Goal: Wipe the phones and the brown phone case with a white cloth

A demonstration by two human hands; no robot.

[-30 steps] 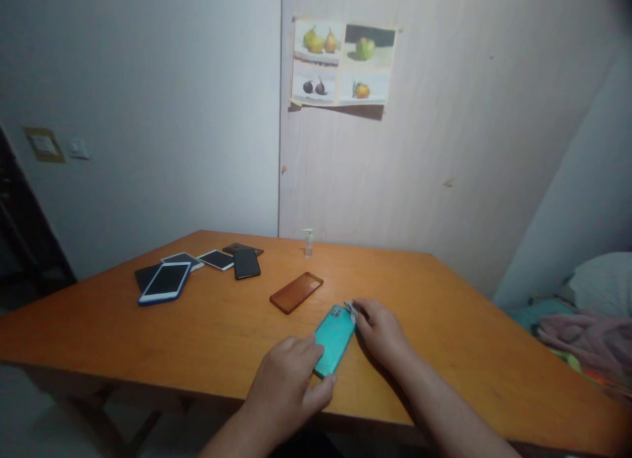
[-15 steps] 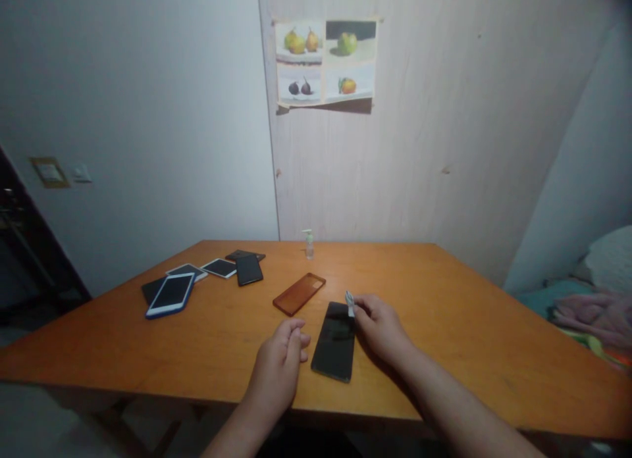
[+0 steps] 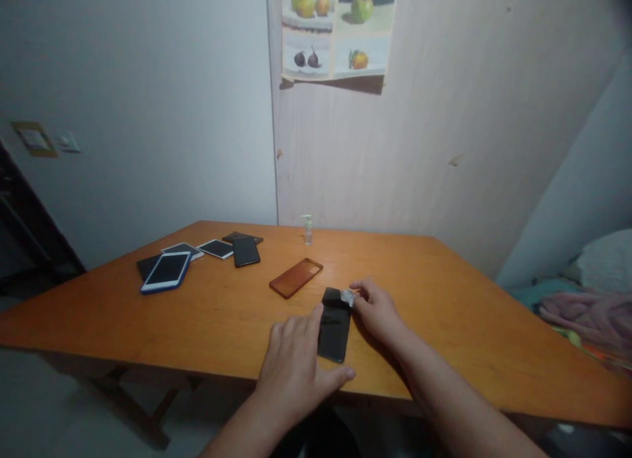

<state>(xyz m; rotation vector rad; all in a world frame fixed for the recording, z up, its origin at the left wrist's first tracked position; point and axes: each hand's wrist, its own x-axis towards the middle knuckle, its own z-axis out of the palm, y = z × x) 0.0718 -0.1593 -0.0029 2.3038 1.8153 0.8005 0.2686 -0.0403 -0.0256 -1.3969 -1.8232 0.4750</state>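
Observation:
A black phone lies screen up on the table near its front edge. My left hand is open beside it, the index finger along its left side and the thumb stretched out by its lower end. Whether those fingers press on the phone I cannot tell. Between the fingertips of my right hand is a small crumpled whitish cloth, which lies over the phone's upper right corner. Behind the phone rests a clear brown phone case.
On the wooden table, several phones lie at the left, among them a white one in a blue case and a black one. A small pump bottle stands near the back edge.
My left hand has uncurled and reached to the phone's left side and lower end. The cloth in my right hand now lies over the phone's corner. The camera view has tilted down.

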